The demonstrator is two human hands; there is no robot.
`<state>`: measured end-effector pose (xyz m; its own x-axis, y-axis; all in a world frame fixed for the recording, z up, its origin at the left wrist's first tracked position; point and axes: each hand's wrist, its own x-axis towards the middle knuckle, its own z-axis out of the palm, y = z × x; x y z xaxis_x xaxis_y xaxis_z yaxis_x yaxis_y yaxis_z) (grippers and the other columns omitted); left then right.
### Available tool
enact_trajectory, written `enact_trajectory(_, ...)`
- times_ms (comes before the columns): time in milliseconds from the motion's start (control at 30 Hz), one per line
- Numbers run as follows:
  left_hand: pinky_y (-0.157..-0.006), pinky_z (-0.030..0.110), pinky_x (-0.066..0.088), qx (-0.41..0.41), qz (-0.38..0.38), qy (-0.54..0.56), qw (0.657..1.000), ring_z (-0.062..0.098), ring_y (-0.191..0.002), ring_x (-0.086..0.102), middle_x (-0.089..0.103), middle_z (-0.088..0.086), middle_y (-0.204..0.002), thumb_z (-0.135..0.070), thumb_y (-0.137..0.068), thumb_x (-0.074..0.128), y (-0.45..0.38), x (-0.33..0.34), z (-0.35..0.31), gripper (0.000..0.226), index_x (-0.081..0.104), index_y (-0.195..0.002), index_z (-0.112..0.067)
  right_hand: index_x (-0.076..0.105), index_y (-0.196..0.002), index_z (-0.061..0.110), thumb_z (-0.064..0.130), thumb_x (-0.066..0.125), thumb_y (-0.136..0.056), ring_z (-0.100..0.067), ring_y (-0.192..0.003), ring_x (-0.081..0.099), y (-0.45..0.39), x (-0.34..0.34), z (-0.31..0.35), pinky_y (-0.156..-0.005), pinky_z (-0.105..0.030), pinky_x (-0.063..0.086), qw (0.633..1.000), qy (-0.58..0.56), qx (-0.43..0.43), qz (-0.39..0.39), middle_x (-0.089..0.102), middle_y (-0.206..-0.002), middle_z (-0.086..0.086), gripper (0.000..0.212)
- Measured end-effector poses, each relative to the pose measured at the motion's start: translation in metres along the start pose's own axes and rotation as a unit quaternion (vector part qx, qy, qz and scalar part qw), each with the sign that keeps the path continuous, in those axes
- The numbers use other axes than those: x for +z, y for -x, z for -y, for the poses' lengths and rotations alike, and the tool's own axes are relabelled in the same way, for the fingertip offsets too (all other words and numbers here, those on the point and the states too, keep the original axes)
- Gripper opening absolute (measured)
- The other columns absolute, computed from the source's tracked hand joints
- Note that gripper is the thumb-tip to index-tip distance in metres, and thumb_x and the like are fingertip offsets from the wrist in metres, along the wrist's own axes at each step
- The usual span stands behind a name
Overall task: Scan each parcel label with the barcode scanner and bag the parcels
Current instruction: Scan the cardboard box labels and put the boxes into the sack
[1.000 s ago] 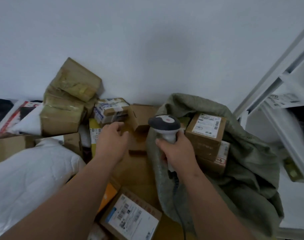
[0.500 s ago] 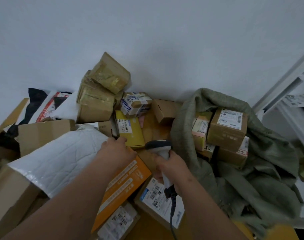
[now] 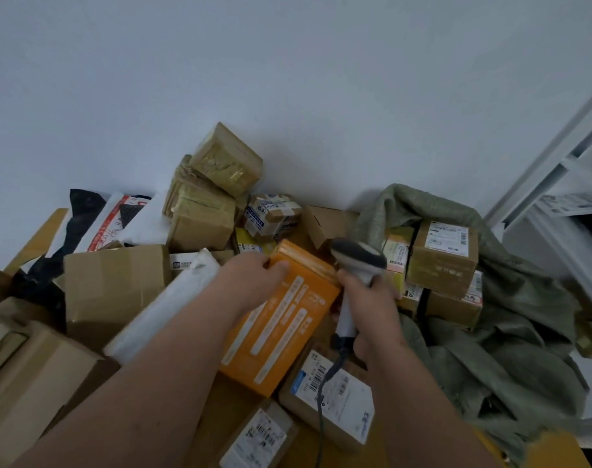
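so the sack sits on the right with a few boxes inside it, shelving behind that. Loose parcels are heaped left against the wall, taped ones stacked at the back, and two labelled boxes lie nearest, in front of the long box

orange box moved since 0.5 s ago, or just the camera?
Yes. The left hand has tipped the orange box up; its far end now overlaps the yellow parcel it lay short of.

Orange box with white text strips; olive-green sack; grey-headed white scanner; brown cartons with white barcode labels.
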<state>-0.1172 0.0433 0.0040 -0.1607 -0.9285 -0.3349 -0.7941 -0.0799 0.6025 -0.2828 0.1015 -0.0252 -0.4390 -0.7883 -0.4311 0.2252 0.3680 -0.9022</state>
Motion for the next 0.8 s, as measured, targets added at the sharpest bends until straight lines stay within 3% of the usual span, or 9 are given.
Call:
enact_trajectory(67,-0.063,0.024,0.044,0.031,-0.037,0.056,0.997,0.007,-0.076,0.057,0.065,-0.005,-0.089,-0.046,-0.101,0.042,0.006,-0.007,-0.015,0.036,0.064,-0.113,-0.020,0.057,-0.103,0.028,0.027,0.065,-0.094,-0.023,-0.092,0.067,-0.001,-0.005,0.018,-0.087,-0.045,0.057,0.999,-0.044,-0.027,-0.017,0.068,-0.097,-0.004,0.012)
enact_trajectory(167,-0.074,0.033,0.052,0.044,-0.091,0.186,0.977,0.009,-0.081,0.058,0.062,-0.012,-0.088,-0.045,-0.100,0.046,0.013,-0.010,-0.030,0.033,0.063,-0.120,-0.025,0.055,-0.103,0.033,0.027,0.065,-0.095,-0.023,-0.098,0.067,-0.002,-0.011,0.029,-0.081,-0.038,0.058,0.991,-0.119,-0.047,-0.034,0.067,-0.106,-0.003,0.014)
enact_trajectory(233,-0.072,0.032,0.051,0.049,-0.104,0.229,0.967,0.008,-0.082,0.059,0.061,-0.014,-0.088,-0.047,-0.098,0.049,0.015,-0.006,-0.034,0.029,0.064,-0.113,-0.028,0.054,-0.113,0.032,0.026,0.065,-0.095,-0.022,-0.100,0.066,-0.001,-0.015,0.030,-0.076,-0.035,0.056,0.988,-0.142,-0.046,-0.045,0.066,-0.109,-0.002,0.021)
enact_trajectory(333,-0.071,0.032,0.052,0.056,-0.109,0.274,0.954,0.011,-0.084,0.062,0.066,-0.010,-0.088,-0.047,-0.095,0.055,0.014,0.000,-0.038,0.023,0.067,-0.092,-0.028,0.056,-0.108,0.036,0.026,0.066,-0.095,-0.023,-0.099,0.067,-0.004,-0.021,0.026,-0.076,-0.038,0.056,0.984,-0.164,-0.040,-0.056,0.068,-0.107,-0.002,0.020)
enact_trajectory(433,-0.072,0.031,0.050,0.048,-0.105,0.284,0.952,0.012,-0.090,0.062,0.066,-0.008,-0.095,-0.033,-0.094,0.061,0.008,0.010,-0.036,0.008,0.065,-0.095,-0.027,0.058,-0.118,0.032,0.028,0.068,-0.093,-0.025,-0.097,0.068,-0.007,-0.027,0.023,-0.077,-0.040,0.057,0.981,-0.181,-0.027,-0.061,0.070,-0.106,-0.004,0.027)
enact_trajectory(533,-0.094,0.043,0.053,0.033,-0.053,0.353,0.934,0.015,-0.105,0.063,0.068,-0.009,-0.109,-0.014,-0.093,0.062,0.003,0.015,-0.032,0.034,0.059,-0.123,-0.029,0.057,-0.124,0.026,0.027,0.067,-0.094,-0.026,-0.093,0.070,-0.009,-0.034,0.023,-0.077,-0.041,0.058,0.978,-0.197,-0.015,-0.061,0.071,-0.103,-0.006,0.031)
enact_trajectory(600,-0.100,0.044,0.049,0.031,-0.020,0.355,0.934,0.014,-0.110,0.062,0.067,-0.010,-0.115,-0.005,-0.090,0.060,0.002,0.019,-0.029,0.054,0.053,-0.136,-0.033,0.059,-0.124,0.025,0.026,0.066,-0.095,-0.024,-0.089,0.070,-0.011,-0.039,0.022,-0.071,-0.036,0.056,0.977,-0.208,-0.011,-0.055,0.071,-0.100,-0.005,0.029)
enact_trajectory(700,-0.094,0.042,0.051,0.003,0.005,0.375,0.927,0.019,-0.103,0.064,0.069,-0.001,-0.108,-0.002,-0.091,0.051,0.005,0.021,-0.031,0.048,0.063,-0.122,-0.037,0.058,-0.122,0.029,0.029,0.066,-0.094,-0.023,-0.091,0.067,-0.012,-0.043,0.021,-0.069,-0.036,0.054,0.977,-0.208,-0.009,-0.055,0.069,-0.101,-0.003,0.029)
enact_trajectory(800,-0.088,0.051,0.055,-0.043,-0.005,0.470,0.882,0.029,-0.099,0.068,0.070,0.011,-0.105,-0.026,-0.097,0.055,0.004,0.019,-0.035,0.015,0.069,-0.102,-0.025,0.058,-0.124,0.033,0.032,0.068,-0.092,-0.026,-0.098,0.068,-0.014,-0.044,0.019,-0.083,-0.046,0.058,0.977,-0.206,-0.010,-0.051,0.070,-0.105,-0.004,0.034)
